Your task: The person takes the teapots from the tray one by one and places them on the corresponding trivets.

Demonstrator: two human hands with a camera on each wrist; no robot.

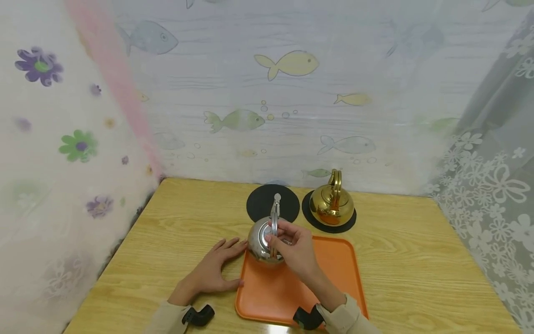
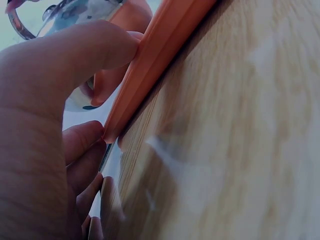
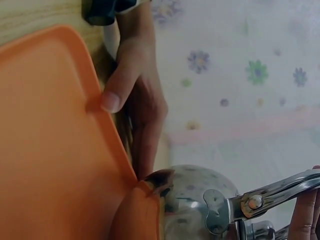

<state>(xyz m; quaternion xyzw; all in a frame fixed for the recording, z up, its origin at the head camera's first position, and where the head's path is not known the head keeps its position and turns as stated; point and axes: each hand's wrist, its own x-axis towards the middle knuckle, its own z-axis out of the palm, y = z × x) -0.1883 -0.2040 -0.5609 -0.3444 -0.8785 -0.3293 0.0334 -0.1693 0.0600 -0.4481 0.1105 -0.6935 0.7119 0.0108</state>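
Observation:
My right hand (image 1: pixel 301 253) holds the arched handle of a silver kettle (image 1: pixel 257 243), fingers and thumb around the metal. The kettle is over the far left corner of an orange tray (image 1: pixel 338 278); whether its base touches the tray I cannot tell. In the right wrist view, the kettle's side (image 3: pixel 192 202) mirrors the tray's orange. My left hand (image 1: pixel 214 269) lies along the tray's left side with fingers extended. Seen from the left wrist, its thumb and a fingertip touch the tray's rim (image 2: pixel 145 70).
A black round mat (image 1: pixel 263 199) lies just behind the silver kettle. To its right, a golden kettle (image 1: pixel 331 206) stands on another black mat (image 1: pixel 308 215). The wooden table (image 1: pixel 409 260) meets a fish-patterned curtain at the back and a flowered one on the left.

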